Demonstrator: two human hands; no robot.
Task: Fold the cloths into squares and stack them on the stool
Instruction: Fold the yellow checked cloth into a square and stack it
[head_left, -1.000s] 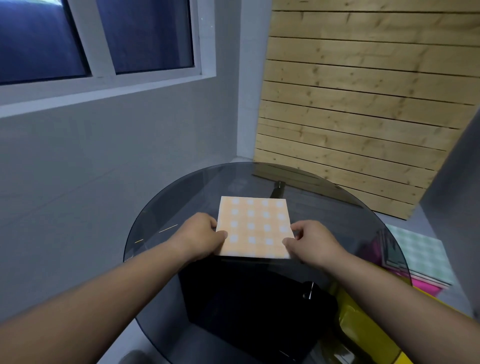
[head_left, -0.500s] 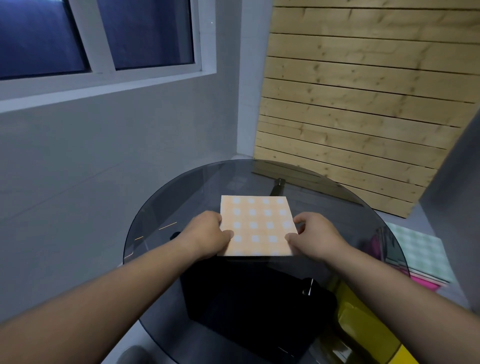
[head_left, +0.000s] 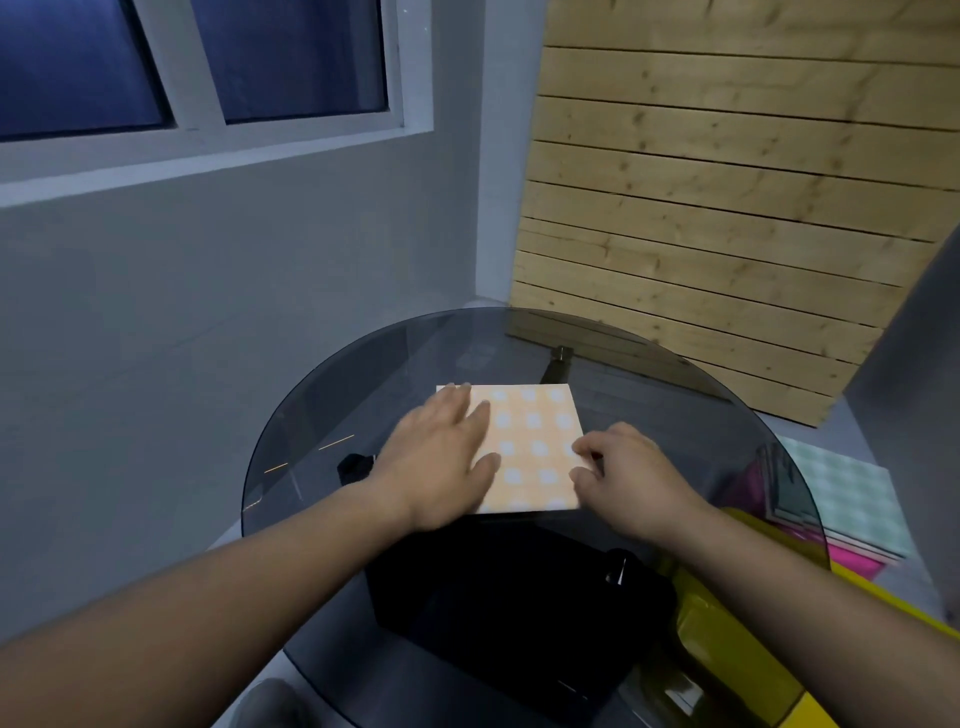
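Observation:
An orange cloth with white checks (head_left: 535, 447), folded into a square, lies flat in the middle of the round smoked-glass table (head_left: 691, 405). My left hand (head_left: 441, 457) lies flat on its left half, fingers straight and pointing away from me. My right hand (head_left: 618, 473) is at the cloth's right edge with fingers curled, pinching that edge near the corner. Folded cloths, a pale green check (head_left: 836, 493) on top of pink ones (head_left: 852, 561), are stacked low at the right beyond the table's rim; what they rest on is hidden.
A dark base (head_left: 514, 603) shows through the glass below the cloth. A yellow object (head_left: 727, 639) sits under the table's right side. A wooden slat panel (head_left: 727, 197) leans behind the table; a grey wall with a window (head_left: 208, 62) is on the left.
My left hand has let go of the cloth's left edge, opened, and slid flat onto the cloth. My right hand stays at the right edge. The view has tilted slightly.

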